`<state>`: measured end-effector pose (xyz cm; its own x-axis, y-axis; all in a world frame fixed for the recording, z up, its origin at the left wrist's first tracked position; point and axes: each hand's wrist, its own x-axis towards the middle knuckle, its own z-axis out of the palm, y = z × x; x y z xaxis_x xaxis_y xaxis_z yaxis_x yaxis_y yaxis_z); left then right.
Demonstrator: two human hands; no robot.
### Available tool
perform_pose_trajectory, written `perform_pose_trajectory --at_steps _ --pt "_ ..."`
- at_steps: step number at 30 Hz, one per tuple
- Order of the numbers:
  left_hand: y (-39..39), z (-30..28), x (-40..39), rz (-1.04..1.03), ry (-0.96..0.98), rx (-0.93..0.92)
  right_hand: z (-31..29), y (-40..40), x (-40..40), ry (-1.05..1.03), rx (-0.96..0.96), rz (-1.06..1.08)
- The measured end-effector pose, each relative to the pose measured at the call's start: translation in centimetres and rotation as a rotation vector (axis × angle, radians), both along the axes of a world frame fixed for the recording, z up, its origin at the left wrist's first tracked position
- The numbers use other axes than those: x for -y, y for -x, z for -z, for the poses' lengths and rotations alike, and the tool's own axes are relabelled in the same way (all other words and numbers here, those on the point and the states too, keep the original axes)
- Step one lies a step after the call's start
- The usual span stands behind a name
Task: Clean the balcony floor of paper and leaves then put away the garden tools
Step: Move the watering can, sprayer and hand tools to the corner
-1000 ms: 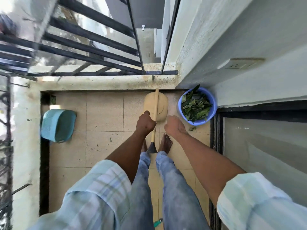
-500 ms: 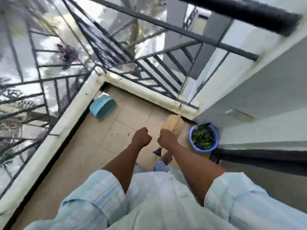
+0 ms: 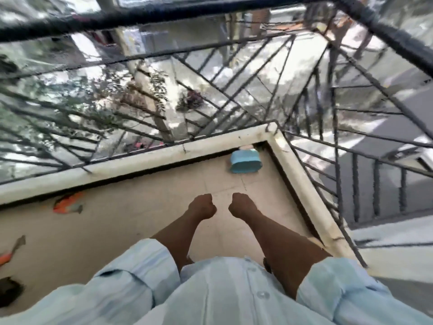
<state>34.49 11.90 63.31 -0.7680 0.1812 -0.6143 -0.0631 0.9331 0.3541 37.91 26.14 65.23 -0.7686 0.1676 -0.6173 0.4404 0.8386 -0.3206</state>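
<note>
The railing (image 3: pixel 234 73) rises far beyond your hands, above the pale ledge (image 3: pixel 140 160). Below your fists lies the tiled floor (image 3: pixel 131 219). Ahead of your right hand (image 3: pixel 242 206), near the corner, a blue bin (image 3: pixel 244 161) lies tipped. Well left of your left hand (image 3: pixel 202 206) sits an orange tool (image 3: pixel 68 202). Both hands are curled into fists, side by side, apart; whether they grip anything, you cannot tell.

Single head-worn wide-angle view, looking steeply down over the balcony floor (image 3: pixel 131 221) toward the corner railing (image 3: pixel 234 73)
</note>
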Motion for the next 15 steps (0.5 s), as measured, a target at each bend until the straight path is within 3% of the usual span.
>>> perform_pose_trajectory --at_steps 4,9,15 --pt "0.5 -0.4 6.0 -0.112 -0.009 0.010 0.8 2.0 5.0 -0.055 -0.039 -0.136" --pt "-1.8 0.1 22.5 -0.508 0.056 0.010 1.0 5.4 20.3 -0.026 -0.027 -0.537" --pt "-7.9 0.7 33.6 -0.983 0.092 0.032 1.5 7.2 33.9 -0.017 -0.094 -0.912"
